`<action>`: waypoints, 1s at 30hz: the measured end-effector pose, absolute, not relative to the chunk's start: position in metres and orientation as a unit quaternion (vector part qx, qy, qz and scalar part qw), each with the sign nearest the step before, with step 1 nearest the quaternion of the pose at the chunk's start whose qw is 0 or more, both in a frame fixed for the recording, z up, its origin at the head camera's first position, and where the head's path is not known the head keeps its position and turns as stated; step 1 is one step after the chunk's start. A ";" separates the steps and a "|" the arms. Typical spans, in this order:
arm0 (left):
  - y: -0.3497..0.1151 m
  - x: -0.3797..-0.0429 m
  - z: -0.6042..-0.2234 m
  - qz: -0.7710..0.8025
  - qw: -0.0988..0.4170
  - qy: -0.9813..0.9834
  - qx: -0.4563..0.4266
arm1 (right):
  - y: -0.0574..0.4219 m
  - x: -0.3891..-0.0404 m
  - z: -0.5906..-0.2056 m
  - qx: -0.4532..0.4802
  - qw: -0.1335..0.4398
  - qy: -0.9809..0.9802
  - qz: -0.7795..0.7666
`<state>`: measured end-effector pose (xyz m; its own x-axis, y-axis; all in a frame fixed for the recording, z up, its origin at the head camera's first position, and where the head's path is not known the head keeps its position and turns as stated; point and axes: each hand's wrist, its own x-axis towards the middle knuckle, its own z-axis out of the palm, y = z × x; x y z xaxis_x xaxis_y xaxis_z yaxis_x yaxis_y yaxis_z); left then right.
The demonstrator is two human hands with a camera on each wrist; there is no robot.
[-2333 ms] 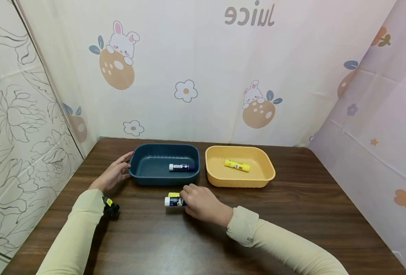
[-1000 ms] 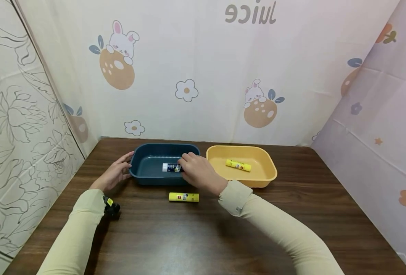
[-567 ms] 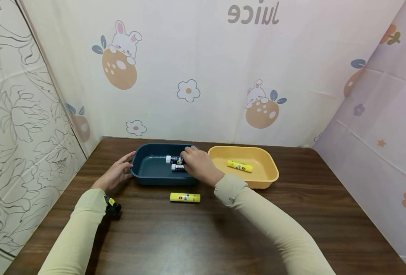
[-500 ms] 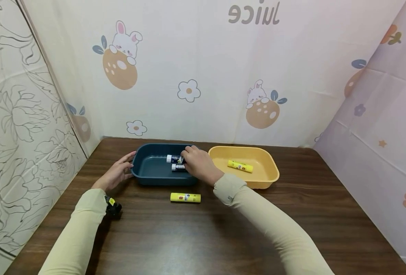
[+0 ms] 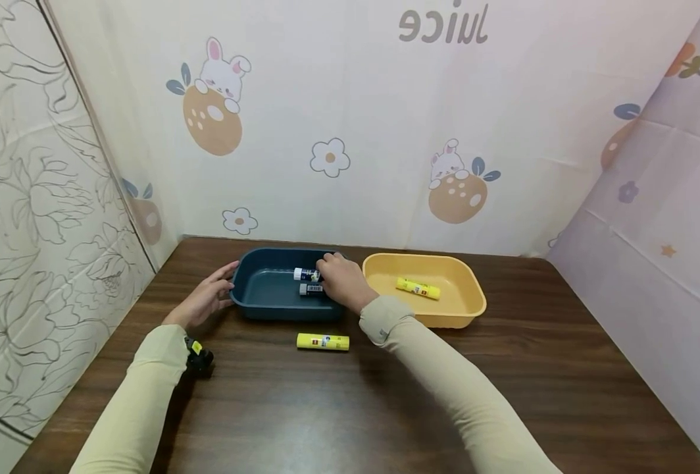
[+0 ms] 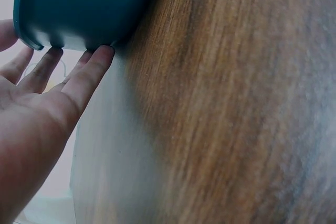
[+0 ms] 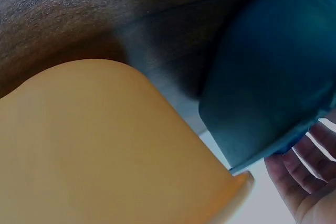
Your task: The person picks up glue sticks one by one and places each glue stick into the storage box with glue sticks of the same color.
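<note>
A dark blue bin point(image 5: 285, 313) stands at the back of the table. My left hand point(image 5: 204, 299) rests straight fingertips on its left end wall, also plain in the left wrist view, where the fingers point(image 6: 94, 69) touch the bin point(image 6: 79, 9). Over the bin's right side, my right hand point(image 5: 345, 283) pinches a navy glue stick point(image 5: 306, 275) with a white cap. Just below that stick, a second navy glue stick point(image 5: 311, 289) lies inside, its right end hidden by the hand. In the right wrist view, my right hand's fingers point(image 7: 299, 174) reach over the bin's rim point(image 7: 278, 142).
Right of the blue bin stands a yellow bin point(image 5: 474, 315) holding a yellow glue stick point(image 5: 418, 289). Another yellow glue stick point(image 5: 323, 342) lies on the wooden table point(image 5: 302, 408) in front of the blue bin. A patterned curtain point(image 5: 374, 131) hangs behind.
My right hand has lifted the navy glue stick from the table and carried it back into the blue bin, leaving the yellow stick on the table. My left hand has stayed at the bin.
</note>
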<state>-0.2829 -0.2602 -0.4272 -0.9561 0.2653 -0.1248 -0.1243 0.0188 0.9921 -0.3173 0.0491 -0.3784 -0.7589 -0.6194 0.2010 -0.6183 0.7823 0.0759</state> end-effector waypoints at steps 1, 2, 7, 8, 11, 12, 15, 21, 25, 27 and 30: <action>-0.260 -0.283 -0.428 0.698 0.140 0.700 0.050 | 0.048 -0.318 -0.380 0.327 0.103 -0.939 -0.004; -0.260 -0.283 -0.428 0.698 0.141 0.701 0.049 | 0.047 -0.319 -0.381 0.324 0.099 -0.941 -0.007; -0.259 -0.285 -0.429 0.697 0.142 0.702 0.048 | 0.042 -0.324 -0.385 0.307 0.089 -0.947 -0.022; -0.259 -0.285 -0.430 0.698 0.142 0.701 0.046 | 0.041 -0.325 -0.387 0.306 0.088 -0.948 -0.026; -0.260 -0.285 -0.429 0.701 0.144 0.698 0.041 | 0.038 -0.328 -0.390 0.308 0.086 -0.947 -0.034; -0.260 -0.285 -0.429 0.702 0.144 0.696 0.039 | 0.037 -0.330 -0.391 0.308 0.084 -0.947 -0.035; -0.261 -0.284 -0.427 0.703 0.143 0.695 0.037 | 0.035 -0.333 -0.394 0.306 0.080 -0.948 -0.042; -0.261 -0.284 -0.427 0.698 0.143 0.701 0.037 | 0.029 -0.341 -0.397 0.289 0.062 -0.953 -0.058; -0.262 -0.285 -0.428 0.697 0.139 0.702 0.038 | 0.027 -0.345 -0.397 0.285 0.052 -0.955 -0.060; -0.263 -0.285 -0.429 0.696 0.137 0.703 0.039 | 0.026 -0.347 -0.398 0.284 0.045 -0.956 -0.061; -0.263 -0.286 -0.430 0.694 0.138 0.705 0.040 | 0.025 -0.349 -0.398 0.283 0.031 -0.957 -0.062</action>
<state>-0.2860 -0.2629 -0.4302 -0.9589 0.2479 -0.1381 -0.1340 0.0332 0.9904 -0.3488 0.0252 -0.3984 -0.8377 -0.5456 0.0239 -0.5380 0.8320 0.1353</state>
